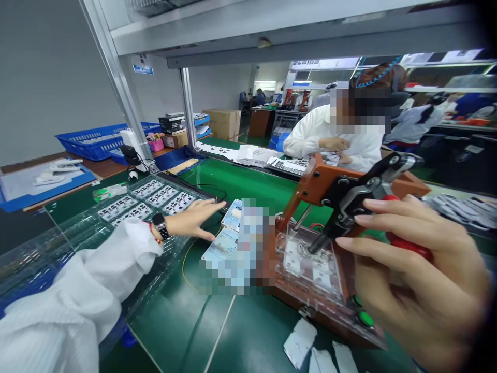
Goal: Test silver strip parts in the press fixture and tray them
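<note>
My left hand (194,220) reaches out with thumb and fingers spread, holding nothing. It is just left of a blue-white printed board or box (221,248), partly blurred out, beside the press. My right hand (419,274) is close to the camera at the right, its fingers stretched out and slightly apart. Behind those fingers is the red handle (413,249) of an orange toggle press (306,191); whether the palm touches it cannot be made out. The press's black plunger (324,233) points down at a clear plate (279,259) over white flat pieces (293,256).
Several white pieces (301,335) lie in front of the press, near a green button (366,318). Clear trays of dark-and-white parts (147,199) are at left, with a blue basket (93,142) beyond. Across the bench a person in white (310,129) works. A metal shelf (248,36) hangs overhead.
</note>
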A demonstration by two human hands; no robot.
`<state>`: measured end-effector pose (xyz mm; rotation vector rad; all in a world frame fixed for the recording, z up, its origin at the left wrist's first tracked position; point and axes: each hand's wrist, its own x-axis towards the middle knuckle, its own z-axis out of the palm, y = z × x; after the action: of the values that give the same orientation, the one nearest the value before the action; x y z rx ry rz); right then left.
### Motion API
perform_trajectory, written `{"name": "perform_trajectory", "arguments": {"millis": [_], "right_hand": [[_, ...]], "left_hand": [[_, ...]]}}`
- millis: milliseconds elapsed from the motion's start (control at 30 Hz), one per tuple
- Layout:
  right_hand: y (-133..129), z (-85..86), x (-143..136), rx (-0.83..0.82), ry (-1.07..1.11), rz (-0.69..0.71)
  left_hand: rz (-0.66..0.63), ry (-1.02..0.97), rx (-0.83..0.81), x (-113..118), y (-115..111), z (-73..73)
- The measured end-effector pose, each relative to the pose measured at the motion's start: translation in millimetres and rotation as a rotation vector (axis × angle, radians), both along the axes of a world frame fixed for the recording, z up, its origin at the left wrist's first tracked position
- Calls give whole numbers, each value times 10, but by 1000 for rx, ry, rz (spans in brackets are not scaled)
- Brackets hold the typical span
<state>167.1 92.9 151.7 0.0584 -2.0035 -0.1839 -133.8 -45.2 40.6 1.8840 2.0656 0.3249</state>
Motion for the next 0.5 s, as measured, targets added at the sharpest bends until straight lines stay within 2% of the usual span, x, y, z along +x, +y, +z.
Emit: {"name": "perform_trajectory", "arguments": {"millis": [133,200,267,367,500], "right_hand": [[18,-12,0,-11,-17,-21],[33,-21,-2,4,-17,-14],[49,-27,-4,5,3,-2],[74,-30,3,1,-1,-6],[106,-37,27,49,-48,-4]], "left_hand": [[253,98,6,-744,-477,-1],[395,133,-31,-1105,-739,-50],[482,149,-90,-1371,-970,-136],[499,139,-127,-1557,-1196,-303],[463,139,-123,-1606,-1265,-472]]}}
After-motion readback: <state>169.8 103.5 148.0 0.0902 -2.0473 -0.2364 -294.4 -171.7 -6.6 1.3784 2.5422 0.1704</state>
